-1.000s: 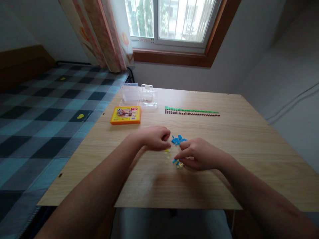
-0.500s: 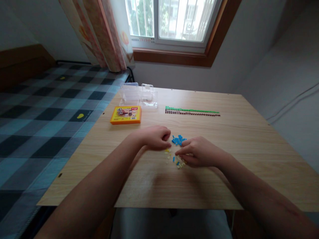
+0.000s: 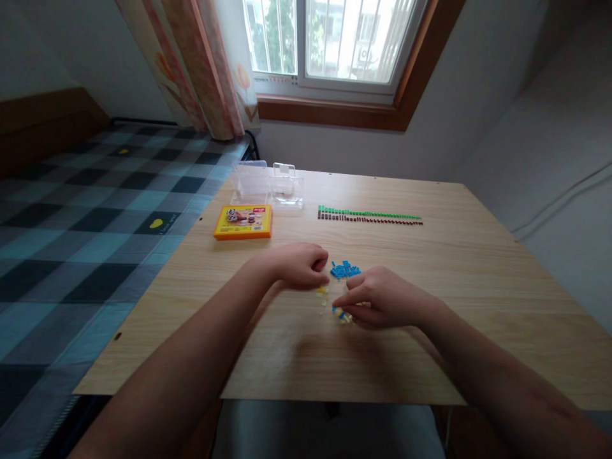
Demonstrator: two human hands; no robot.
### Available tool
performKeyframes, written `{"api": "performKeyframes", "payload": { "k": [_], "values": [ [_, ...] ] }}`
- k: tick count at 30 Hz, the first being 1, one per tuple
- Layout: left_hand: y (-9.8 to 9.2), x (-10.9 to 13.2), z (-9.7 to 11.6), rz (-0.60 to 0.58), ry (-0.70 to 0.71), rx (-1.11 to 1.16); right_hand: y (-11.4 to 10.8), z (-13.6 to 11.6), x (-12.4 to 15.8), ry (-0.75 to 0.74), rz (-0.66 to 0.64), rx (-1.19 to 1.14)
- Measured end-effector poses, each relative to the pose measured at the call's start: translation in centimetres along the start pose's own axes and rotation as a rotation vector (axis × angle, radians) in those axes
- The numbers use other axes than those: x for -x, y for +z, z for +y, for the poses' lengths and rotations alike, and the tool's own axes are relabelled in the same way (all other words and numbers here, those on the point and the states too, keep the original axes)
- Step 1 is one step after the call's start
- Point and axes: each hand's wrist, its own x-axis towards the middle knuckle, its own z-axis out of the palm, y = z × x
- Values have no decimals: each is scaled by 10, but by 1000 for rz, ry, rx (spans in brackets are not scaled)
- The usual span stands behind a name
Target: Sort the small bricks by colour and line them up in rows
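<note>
Small blue building bricks [image 3: 345,269] lie in a loose heap at mid-table. My left hand [image 3: 302,264] rests just left of that heap, its fingers curled in and the thumb a little apart; nothing shows in the gap. Pale yellow pieces [image 3: 324,298] are scattered below its thumb. My right hand [image 3: 377,298] reaches in from the right with the index finger stretched out. Its tip is at a single blue brick [image 3: 334,309], seemingly touching it. Under this hand lies a mixed cluster of pale yellow and blue bricks [image 3: 344,316], partly hidden by the fingers.
Behind the heap run a row of green bricks [image 3: 368,213] and a row of dark brown bricks [image 3: 368,220]. A yellow-orange box [image 3: 243,222] lies at the left, with clear plastic containers [image 3: 287,192] behind it. A checked bed [image 3: 119,223] adjoins the table [image 3: 478,268].
My right hand has moved slightly down and toward me, away from the blue heap, and its index finger now reaches the single blue brick. My left hand stays in place.
</note>
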Motion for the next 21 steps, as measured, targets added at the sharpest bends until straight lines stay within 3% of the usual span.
{"api": "performKeyframes", "payload": {
  "k": [4,10,15,21],
  "values": [
    [-1,0,1,-6,-15,2,5,5,-1,3,14,46],
    [-2,0,2,-16,-32,3,0,14,1,187,165,128],
    [-2,0,2,-12,-21,0,-4,3,3,-10,35,-34],
    [0,0,-1,-8,-4,-3,3,1,1,-30,-29,-34]
  ]
}}
